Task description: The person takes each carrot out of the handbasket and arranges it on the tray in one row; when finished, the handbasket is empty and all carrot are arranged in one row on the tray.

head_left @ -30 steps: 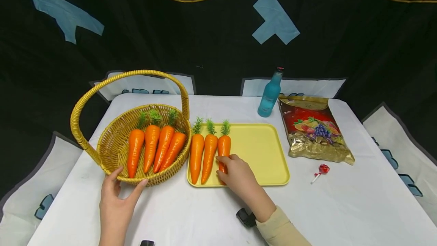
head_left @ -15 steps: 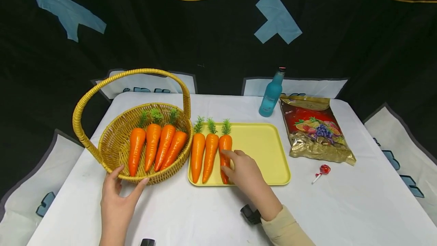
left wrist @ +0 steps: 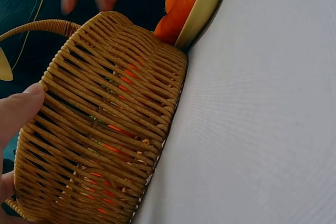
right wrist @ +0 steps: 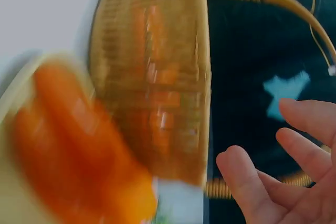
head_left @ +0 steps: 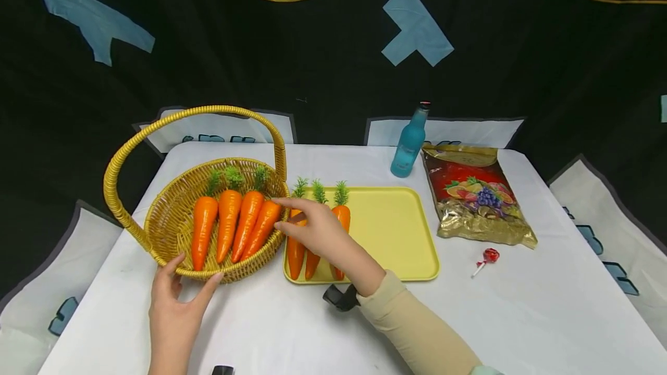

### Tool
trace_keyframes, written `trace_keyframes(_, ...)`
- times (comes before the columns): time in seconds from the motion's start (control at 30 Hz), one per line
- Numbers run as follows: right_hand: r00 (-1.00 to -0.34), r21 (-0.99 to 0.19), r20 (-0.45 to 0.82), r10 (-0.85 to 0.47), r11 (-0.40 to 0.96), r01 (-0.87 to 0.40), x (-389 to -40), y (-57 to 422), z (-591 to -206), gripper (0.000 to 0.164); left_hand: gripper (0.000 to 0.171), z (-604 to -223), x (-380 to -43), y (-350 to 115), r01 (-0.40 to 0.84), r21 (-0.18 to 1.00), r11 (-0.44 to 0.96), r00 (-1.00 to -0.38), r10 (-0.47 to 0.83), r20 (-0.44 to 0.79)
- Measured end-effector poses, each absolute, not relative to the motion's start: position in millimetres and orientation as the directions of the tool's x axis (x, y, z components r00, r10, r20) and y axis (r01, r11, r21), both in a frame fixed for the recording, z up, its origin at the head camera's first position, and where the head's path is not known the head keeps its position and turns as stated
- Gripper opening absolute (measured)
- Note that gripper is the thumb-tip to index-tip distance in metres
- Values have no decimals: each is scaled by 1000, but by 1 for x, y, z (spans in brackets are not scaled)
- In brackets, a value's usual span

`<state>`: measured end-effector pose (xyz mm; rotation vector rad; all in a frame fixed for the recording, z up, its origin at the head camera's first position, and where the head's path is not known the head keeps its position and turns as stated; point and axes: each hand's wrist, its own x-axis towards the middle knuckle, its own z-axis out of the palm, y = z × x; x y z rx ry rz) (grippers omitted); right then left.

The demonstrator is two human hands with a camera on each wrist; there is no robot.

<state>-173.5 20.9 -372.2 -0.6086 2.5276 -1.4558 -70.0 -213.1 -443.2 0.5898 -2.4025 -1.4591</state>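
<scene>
White cloth point(head_left: 250, 328) covers the table. The left hand point(head_left: 174, 311) holds the near rim of the basket point(head_left: 168, 219), where four carrots point(head_left: 229, 219) lie. The right hand point(head_left: 323, 233), fingers parted, empty, has moved leftward to the basket's right rim, seemingly bringing no carrot; three carrots point(head_left: 295, 258) lie beneath it on the tray point(head_left: 391, 224).

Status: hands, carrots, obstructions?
Left hand touching yellow wicker basket; right hand empty at basket's edge. Four glossy orange carrots inside, three more on yellow rectangular tray. Nothing visibly obstructing hands.
</scene>
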Motion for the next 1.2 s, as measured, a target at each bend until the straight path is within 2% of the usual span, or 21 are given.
trace_keyframes(0.17,-846,-886,40,-532,373,-276,-182,-25,-372,42,82,-444,-70,-214,-175,894,414,-882,-468,44)
trace_keyframes(0.37,-812,-864,-39,-583,427,-265,-192,-71,-384,42,82,-447,-70,-215,-160,892,424,-887,-457,58)
trace_keyframes(0.73,-815,-802,-143,-562,548,-237,-207,-119,-393,45,82,-444,-70,-214,-171,890,424,-885,-463,51)
trace_keyframes(0.97,-823,-814,-183,-538,553,-180,-208,-138,-392,41,79,-444,-71,-214,-140,888,438,-885,-458,86)
trace_keyframes(1.2,-797,-767,-180,-576,590,-253,-207,-153,-399,41,77,-444,-71,-214,-128,891,437,-880,-465,101)
